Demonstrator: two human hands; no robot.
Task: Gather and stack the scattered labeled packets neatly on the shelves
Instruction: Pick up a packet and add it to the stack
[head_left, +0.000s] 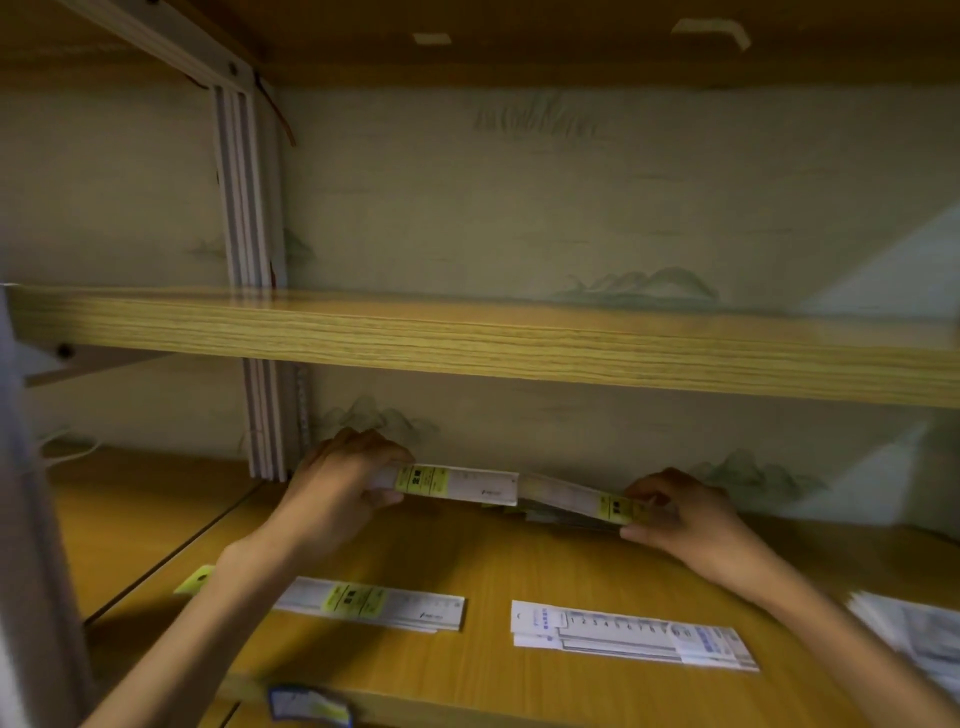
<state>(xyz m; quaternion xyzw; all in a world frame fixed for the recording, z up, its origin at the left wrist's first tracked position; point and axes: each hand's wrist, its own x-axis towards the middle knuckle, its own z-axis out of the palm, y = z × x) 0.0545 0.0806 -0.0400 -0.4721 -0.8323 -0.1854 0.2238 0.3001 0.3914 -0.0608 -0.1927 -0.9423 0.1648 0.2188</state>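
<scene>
At the back of the lower shelf (467, 561), one packet (457, 484) is pinched by the left hand (337, 483) and another packet (576, 501) by the right hand (680, 512). Edges should be aligned before the pair is set flat.

Two long white yellow-labeled packets (457, 484) (582, 501) are held up at the far shelf edge. Two flat stacks (379, 605) (631, 636) lie nearer. A blurred pile (919, 639), possibly more packets, is seen at right.

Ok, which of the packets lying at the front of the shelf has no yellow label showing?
The front right packet, the white one printed with a row of numbers and blue markings. The front left packet, partly under the left forearm, carries a yellow label.
</scene>
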